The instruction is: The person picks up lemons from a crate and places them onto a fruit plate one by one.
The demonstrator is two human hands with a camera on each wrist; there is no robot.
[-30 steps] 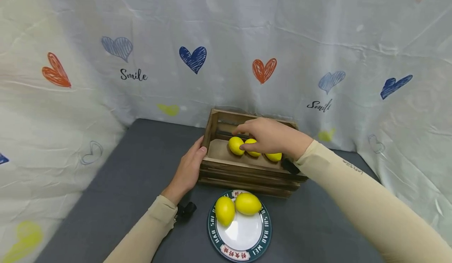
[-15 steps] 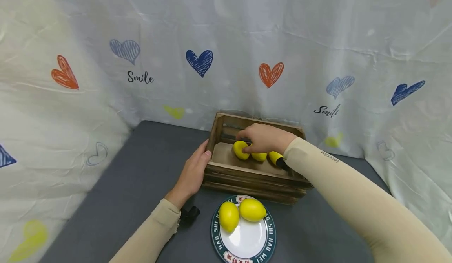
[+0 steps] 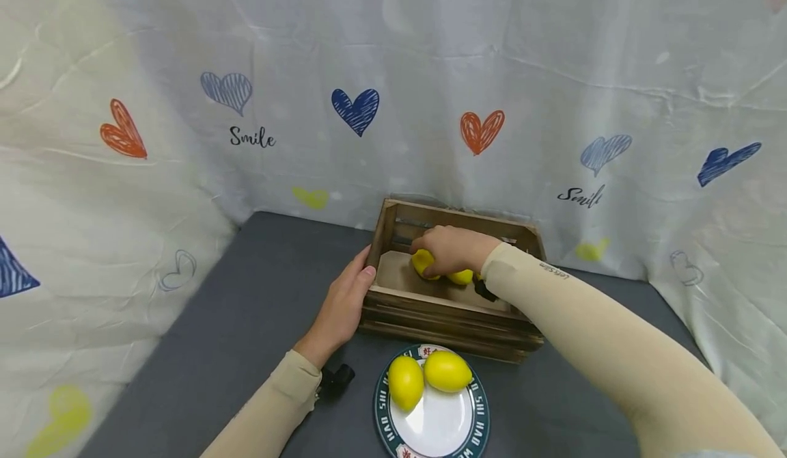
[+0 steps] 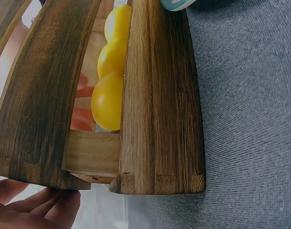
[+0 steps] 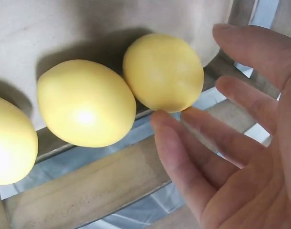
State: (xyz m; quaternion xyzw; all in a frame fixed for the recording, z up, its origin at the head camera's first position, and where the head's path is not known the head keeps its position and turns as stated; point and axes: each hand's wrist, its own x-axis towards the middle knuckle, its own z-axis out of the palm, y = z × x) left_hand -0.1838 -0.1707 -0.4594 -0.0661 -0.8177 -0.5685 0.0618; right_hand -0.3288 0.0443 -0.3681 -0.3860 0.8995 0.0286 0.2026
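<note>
My left hand rests against the left end of a brown slatted wooden crate, fingers along its outside. In the left wrist view its fingers touch the end of the upper slat. Inside the crate, my right hand reaches over the leftmost yellow lemon. From the right wrist, the fingertips are right at this lemon, while the thumb stands apart from it. A second lemon lies beside it, and a third sits farther along, partly out of frame.
In front of the crate is a white plate with a green lettered rim, bearing two lemons. The dark grey tabletop ends at a white curtain printed with hearts. A black wrist device sits under the left wrist.
My right hand has lowered onto the leftmost lemon, covering more of it. My left hand stays at the crate's end. The whole head view has shifted slightly.
</note>
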